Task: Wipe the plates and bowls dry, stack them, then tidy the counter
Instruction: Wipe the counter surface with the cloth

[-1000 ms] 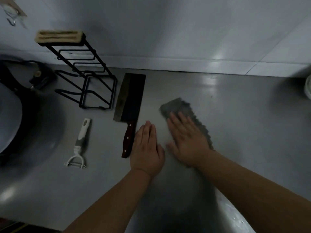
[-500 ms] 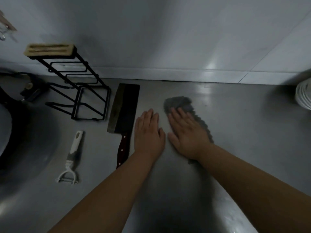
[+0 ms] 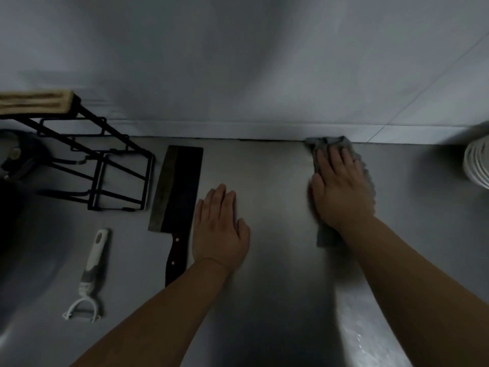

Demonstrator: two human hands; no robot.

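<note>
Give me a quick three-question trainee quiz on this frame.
1. True or false: the left hand grips the cleaver.
2. The right hand presses flat on: A sponge, B grey cloth, C paper towel?
3. Which lies nearer the wall: the cleaver or the white peeler?
Key: 1 false, it rests flat on the counter beside it; 2 B; 3 cleaver.

Open counter lies between the hands; cleaver, peeler and rack crowd the left, plates far right.
</note>
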